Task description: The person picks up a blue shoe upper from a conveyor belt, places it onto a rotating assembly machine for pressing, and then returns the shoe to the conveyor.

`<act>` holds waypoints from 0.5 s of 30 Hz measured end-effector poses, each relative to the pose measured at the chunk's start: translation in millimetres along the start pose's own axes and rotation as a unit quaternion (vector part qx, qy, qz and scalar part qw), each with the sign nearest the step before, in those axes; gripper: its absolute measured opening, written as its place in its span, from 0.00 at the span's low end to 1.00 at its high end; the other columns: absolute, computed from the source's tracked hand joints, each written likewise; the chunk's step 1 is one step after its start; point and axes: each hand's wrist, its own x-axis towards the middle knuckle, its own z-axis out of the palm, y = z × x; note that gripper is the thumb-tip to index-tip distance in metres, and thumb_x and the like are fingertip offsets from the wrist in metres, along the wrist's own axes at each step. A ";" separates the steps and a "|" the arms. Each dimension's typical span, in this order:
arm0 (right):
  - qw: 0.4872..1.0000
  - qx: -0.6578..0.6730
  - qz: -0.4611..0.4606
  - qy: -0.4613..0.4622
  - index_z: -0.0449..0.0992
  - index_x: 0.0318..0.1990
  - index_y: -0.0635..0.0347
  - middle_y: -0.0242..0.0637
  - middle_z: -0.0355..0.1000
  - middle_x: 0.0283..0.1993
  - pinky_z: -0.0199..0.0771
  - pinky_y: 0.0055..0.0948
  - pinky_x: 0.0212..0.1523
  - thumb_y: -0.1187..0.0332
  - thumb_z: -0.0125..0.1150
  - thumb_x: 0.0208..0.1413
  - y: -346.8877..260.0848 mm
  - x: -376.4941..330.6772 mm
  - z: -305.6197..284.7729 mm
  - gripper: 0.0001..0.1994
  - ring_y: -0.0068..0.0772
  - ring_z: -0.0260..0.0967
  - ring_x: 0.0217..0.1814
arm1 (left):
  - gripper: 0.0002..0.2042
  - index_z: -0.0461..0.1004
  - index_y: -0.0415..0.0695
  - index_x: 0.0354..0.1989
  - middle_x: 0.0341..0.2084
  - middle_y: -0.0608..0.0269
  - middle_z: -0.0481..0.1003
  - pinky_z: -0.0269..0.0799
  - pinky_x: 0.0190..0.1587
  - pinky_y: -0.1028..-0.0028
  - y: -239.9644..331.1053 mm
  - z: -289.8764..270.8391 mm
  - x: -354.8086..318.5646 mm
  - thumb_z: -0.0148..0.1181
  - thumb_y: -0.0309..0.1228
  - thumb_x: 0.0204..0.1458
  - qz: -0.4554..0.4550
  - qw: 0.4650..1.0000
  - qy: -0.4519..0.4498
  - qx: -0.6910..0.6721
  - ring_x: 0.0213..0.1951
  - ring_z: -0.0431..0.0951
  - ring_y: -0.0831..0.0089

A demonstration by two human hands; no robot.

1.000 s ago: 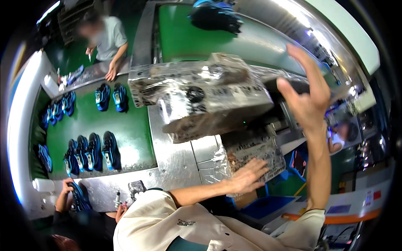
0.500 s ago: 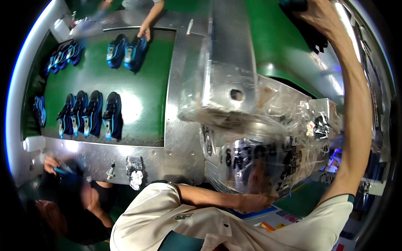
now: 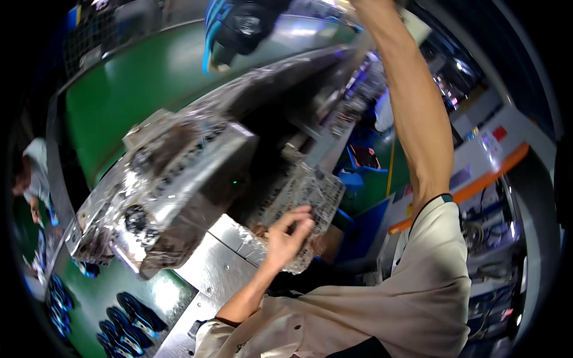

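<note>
Lying against the film-wrapped panel, near centre toward four o'clock, the left hand has its fingers loosely bent and parted. A wrapped hood stands at nine o'clock. The right forearm extends from three to one o'clock; its hand lies outside the view, so its grip cannot be determined. A blurred shoe is between eleven and twelve, over a green belt. More shoes stand between seven and eight; a co-worker is at nine.
</note>
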 end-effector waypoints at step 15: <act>0.731 -0.040 0.640 0.233 0.70 0.55 0.63 0.39 0.73 0.49 0.70 0.28 0.48 0.52 0.56 0.60 -246.2 -401.2 -399.5 0.25 0.26 0.70 0.48 | 0.30 0.60 0.35 0.61 0.54 0.52 0.71 0.64 0.61 0.63 -11.4 236.6 -100.2 0.57 0.42 0.55 -0.388 0.791 -0.317 -0.351 0.55 0.72 0.61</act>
